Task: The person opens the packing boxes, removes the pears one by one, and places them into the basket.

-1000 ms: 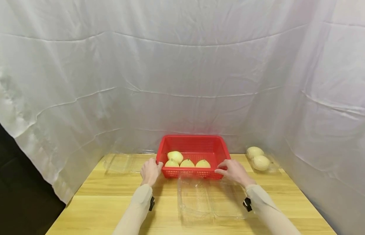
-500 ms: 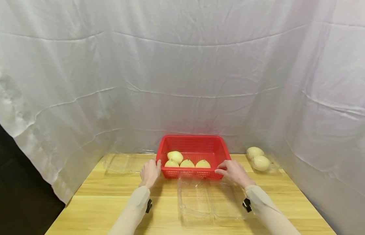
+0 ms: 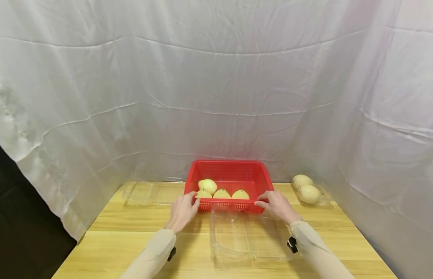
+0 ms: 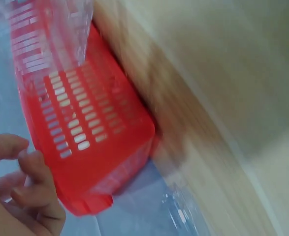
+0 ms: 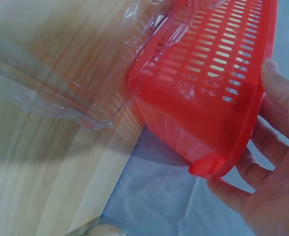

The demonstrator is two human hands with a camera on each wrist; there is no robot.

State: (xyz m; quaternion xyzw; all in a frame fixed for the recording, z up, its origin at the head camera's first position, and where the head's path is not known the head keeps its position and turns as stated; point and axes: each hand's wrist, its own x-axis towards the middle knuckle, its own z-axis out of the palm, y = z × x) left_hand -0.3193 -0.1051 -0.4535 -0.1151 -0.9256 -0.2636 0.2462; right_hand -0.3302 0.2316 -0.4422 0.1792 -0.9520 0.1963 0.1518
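Note:
A red plastic basket [image 3: 242,175] stands at the back of the table with several pale yellow pears [image 3: 222,193] along its front and left side. My left hand [image 3: 183,210] is at the basket's front left corner. In the left wrist view its thumb and fingers [image 4: 38,189] are loosely bent right at the rim, not wrapped round it. At the front right corner my right hand [image 3: 279,205] holds the rim. The right wrist view shows its thumb [image 5: 274,81] on the rim and the other fingers behind it.
In front of the basket lies an opened clear plastic clamshell box [image 3: 232,236]. Another clear box [image 3: 141,193] sits at the back left. At the back right, two pale yellow fruits [image 3: 309,193] are in clear plastic. Pale curtains [image 3: 216,85] hang behind and beside the table.
My left hand has shifted from the basket's left side to the right, round to its front left corner. My right hand, the basket and the pears have stayed in place.

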